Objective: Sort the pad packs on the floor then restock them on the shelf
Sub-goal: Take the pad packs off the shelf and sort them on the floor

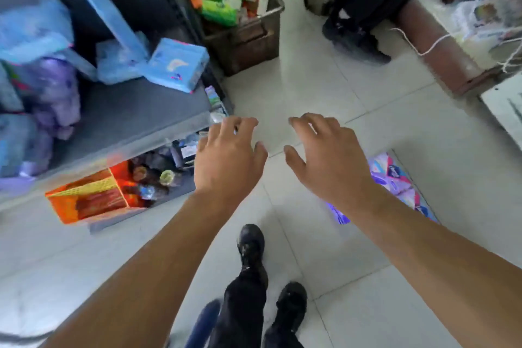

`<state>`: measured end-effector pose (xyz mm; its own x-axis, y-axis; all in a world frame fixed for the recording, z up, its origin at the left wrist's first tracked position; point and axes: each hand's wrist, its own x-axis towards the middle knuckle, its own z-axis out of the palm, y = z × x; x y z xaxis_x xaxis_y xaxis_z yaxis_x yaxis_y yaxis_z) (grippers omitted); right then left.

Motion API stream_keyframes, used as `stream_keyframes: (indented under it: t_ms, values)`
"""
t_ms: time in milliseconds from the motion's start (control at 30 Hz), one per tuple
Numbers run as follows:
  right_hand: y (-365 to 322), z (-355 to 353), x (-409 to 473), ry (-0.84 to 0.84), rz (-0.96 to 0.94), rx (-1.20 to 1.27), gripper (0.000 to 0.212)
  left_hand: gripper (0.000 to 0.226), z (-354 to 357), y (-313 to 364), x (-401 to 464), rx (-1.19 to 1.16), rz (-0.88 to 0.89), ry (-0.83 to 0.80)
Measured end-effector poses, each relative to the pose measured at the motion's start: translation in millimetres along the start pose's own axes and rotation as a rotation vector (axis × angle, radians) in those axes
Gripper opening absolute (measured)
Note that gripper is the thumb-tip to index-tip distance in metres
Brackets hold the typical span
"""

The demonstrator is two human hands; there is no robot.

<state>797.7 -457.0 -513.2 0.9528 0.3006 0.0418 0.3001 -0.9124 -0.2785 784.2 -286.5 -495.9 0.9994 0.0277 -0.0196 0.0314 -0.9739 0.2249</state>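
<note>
Both hands hang empty over the floor (310, 70) beside the shelf (127, 118): left hand (228, 161) and right hand (324, 161) with fingers loosely spread, likely between loads. Pink-and-purple pad packs (395, 178) lie right of the shelf, under the right forearm; a blue pack (178, 65) already sits on the shelf's front edge.

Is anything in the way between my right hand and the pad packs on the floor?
Nothing visible blocks it. The right hand hovers empty above the pink and purple pad packs on the floor tiles, with only the forearm covering part of them in this view.
</note>
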Motion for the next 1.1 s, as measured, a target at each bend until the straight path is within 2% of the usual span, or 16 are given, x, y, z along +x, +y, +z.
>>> stream_keyframes:
  t_ms: [233, 400, 533, 700, 933, 1000, 1100]
  values:
    - [-125.8, 17.5, 55.8, -0.031, -0.25, 0.02, 0.042, 0.038, -52.4, -130.4, -30.7, -0.041, -0.341, 0.111]
    - [-187.0, 40.3, 104.1, -0.082, -0.227, 0.087, 0.052, 0.039, -65.5, -203.7, -33.9, -0.07, -0.463, 0.128]
    - [-200.4, 63.3, 156.7, -0.138, -0.087, 0.091, 0.06, 0.041, -57.2, -234.1, -8.2, -0.129, -0.435, 0.095]
    - [-180.2, 84.1, 204.9, -0.161, 0.017, 0.023, 0.072, 0.044, -37.4, -237.1, 48.0, -0.196, -0.333, 0.004]
    - [-152.6, 118.2, 264.7, -0.245, 0.042, -0.078, 0.116, 0.042, -16.0, -237.2, 117.9, -0.209, -0.212, -0.055]
    - [-148.6, 124.1, 276.2, -0.316, 0.021, -0.102, 0.116, 0.041, -11.3, -238.3, 128.8, -0.219, -0.193, -0.061]
    - [-143.2, 126.4, 275.3, -0.262, -0.046, -0.063, 0.108, 0.042, -4.8, -239.7, 137.9, -0.25, -0.177, -0.071]
